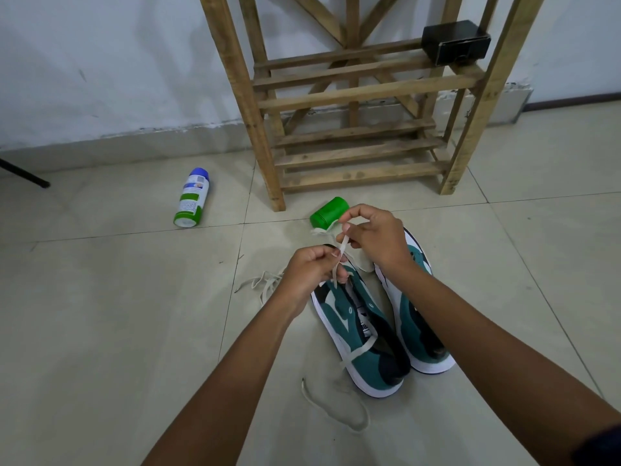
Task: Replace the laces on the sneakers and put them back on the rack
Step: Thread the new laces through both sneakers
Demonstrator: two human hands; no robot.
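Observation:
Two teal, black and white sneakers stand side by side on the tiled floor, the left sneaker (361, 334) and the right sneaker (421, 327), toes pointing away from me. A white lace (342, 247) rises from the front of the left sneaker. My left hand (311, 274) pinches it low, and my right hand (373, 237) pinches it higher up. The lace's other part (356, 351) trails across the shoe and onto the floor (336, 408). Another loose lace (265, 284) lies left of the shoes. The wooden rack (363, 95) stands just beyond.
A green cap (327, 213) lies on the floor behind my hands. A spray can (192, 198) with a blue lid lies to the left. A black box (455, 42) sits on the rack's shelf. A black tripod leg (23, 174) pokes in at far left.

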